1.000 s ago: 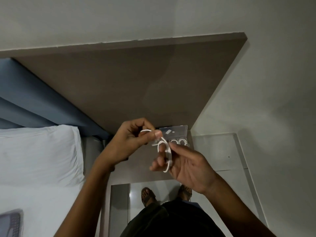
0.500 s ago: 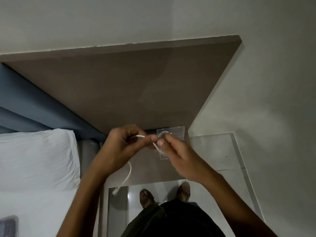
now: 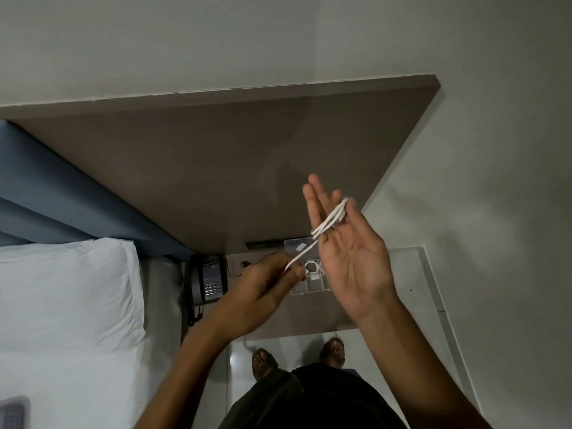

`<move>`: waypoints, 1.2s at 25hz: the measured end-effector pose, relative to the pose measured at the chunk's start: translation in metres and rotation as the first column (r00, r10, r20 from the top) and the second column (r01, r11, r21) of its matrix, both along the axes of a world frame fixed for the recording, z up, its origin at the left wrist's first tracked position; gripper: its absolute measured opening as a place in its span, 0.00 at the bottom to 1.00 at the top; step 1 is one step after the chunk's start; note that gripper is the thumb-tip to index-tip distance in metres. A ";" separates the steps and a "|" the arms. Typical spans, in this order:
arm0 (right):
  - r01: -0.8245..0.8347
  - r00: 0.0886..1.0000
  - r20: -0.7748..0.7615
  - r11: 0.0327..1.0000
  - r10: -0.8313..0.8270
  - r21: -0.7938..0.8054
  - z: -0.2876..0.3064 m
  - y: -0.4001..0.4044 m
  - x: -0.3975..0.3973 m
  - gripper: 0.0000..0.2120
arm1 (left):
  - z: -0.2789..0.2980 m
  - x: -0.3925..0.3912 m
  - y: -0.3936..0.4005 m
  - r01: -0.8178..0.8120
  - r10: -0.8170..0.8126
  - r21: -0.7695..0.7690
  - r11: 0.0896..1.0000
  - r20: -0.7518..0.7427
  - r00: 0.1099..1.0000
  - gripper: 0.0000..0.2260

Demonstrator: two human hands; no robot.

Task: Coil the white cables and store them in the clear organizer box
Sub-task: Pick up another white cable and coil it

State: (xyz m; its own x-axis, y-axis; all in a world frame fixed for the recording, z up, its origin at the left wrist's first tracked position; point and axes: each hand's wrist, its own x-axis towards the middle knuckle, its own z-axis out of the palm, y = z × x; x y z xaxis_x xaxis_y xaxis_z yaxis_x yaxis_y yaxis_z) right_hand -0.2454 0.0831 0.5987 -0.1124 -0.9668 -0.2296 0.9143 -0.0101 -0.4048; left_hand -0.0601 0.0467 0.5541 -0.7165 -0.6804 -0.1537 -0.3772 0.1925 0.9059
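Head view: the right hand (image 3: 349, 255) has lifted away from the left, fingers spread, white cable (image 3: 328, 223) now looped around them; the left hand (image 3: 266, 283) pinches the tail taut above the clear organizer box (image 3: 305, 287) on the surface — winding restarted, storing not yet.

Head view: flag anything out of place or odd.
Nothing stands out. The white cable is looped around the right hand's fingers, its tail pinched in the left hand; the clear organizer box sits open below, coils inside.
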 end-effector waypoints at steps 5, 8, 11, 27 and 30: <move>-0.125 0.144 -0.978 0.983 0.151 0.134 -0.025 0.011 -0.019 0.14 | 0.045 0.034 -0.032 -0.018 0.017 -0.051 0.999 -0.015 1.000 0.16; -0.535 0.347 -0.819 0.814 0.458 0.228 -0.026 0.025 -0.007 0.18 | 0.062 0.027 -0.058 -0.001 -0.008 -0.154 0.988 -0.058 0.998 0.14; -0.614 0.655 -0.494 0.784 0.573 0.095 -0.017 0.030 0.014 0.20 | 0.051 0.002 -0.070 -0.075 0.065 -0.075 0.994 -0.134 0.989 0.12; -0.114 0.587 -0.773 0.970 0.242 0.217 -0.027 0.008 0.011 0.20 | 0.014 0.015 0.001 -0.156 0.153 -0.071 0.985 -0.042 0.987 0.14; -0.096 0.413 -0.871 0.964 0.267 0.249 -0.032 0.012 0.019 0.19 | 0.027 0.010 -0.004 -0.245 0.227 -0.136 0.960 -0.138 0.964 0.12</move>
State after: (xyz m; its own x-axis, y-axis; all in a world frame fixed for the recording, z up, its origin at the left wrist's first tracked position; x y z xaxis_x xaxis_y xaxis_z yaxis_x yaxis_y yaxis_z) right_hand -0.2266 0.0951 0.5663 -0.1616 -0.9571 -0.2406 0.0122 0.2419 -0.9702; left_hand -0.0505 0.0431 0.5812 -0.5394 -0.8411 0.0409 -0.3189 0.2490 0.9145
